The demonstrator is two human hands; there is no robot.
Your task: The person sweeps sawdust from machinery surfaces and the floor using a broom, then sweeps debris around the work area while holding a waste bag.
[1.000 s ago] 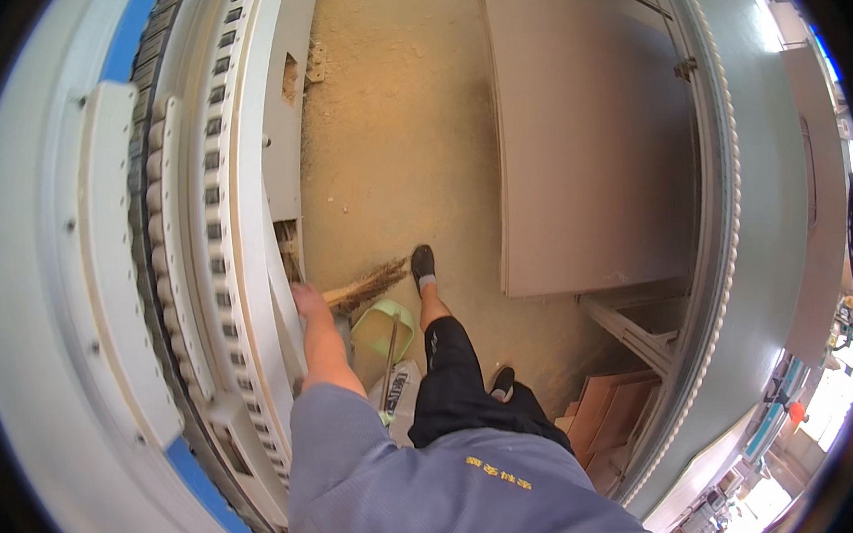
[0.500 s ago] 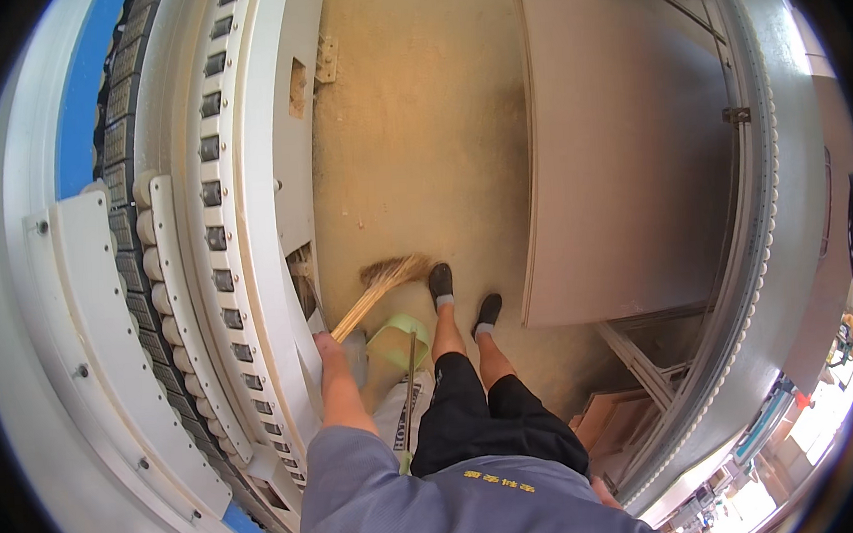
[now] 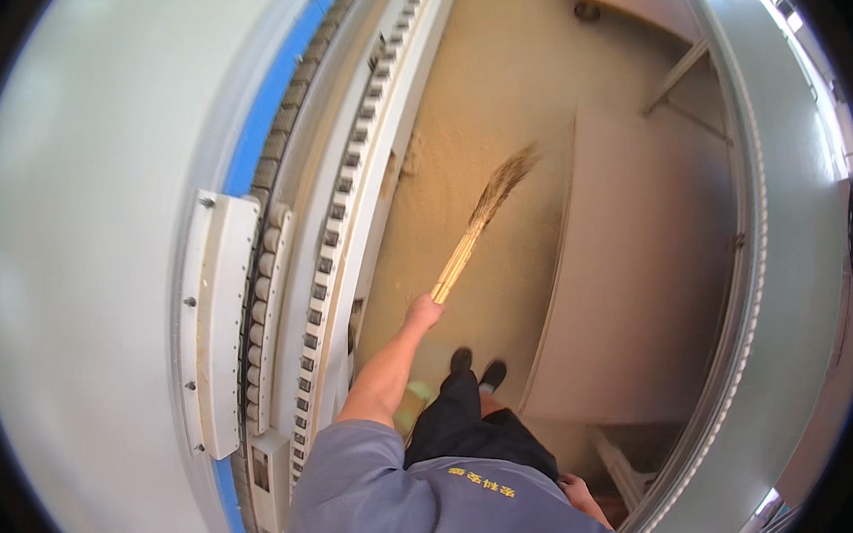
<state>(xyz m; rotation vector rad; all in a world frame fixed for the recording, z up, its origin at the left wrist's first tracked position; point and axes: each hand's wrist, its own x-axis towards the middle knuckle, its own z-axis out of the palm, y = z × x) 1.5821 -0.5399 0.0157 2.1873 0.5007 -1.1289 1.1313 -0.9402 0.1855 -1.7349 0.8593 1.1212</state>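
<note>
My left hand point(image 3: 423, 312) is closed round the handle end of a straw broom point(image 3: 463, 255). My left arm reaches out ahead, and the broom slants away to the far right, its dark, frayed bristles over the dusty floor. Beside my right hip, low in the view, is my right hand point(image 3: 579, 493); its fingers are too small and partly hidden to read. A pale green dustpan point(image 3: 414, 400) shows partly behind my left forearm, close to my legs.
A long machine with a roller rail point(image 3: 333, 235) runs along my left. On the right, a stack of large flat boards point(image 3: 640, 284) lies under a curved-looking grey rail point(image 3: 755, 240). Farther off stands a board on a caster point(image 3: 587, 10). Fine dust covers the floor point(image 3: 494, 89).
My left hand has swung the broom forward and right, away from beside the machine; its bristles now point ahead. The view has turned, and more of my right hand shows.
</note>
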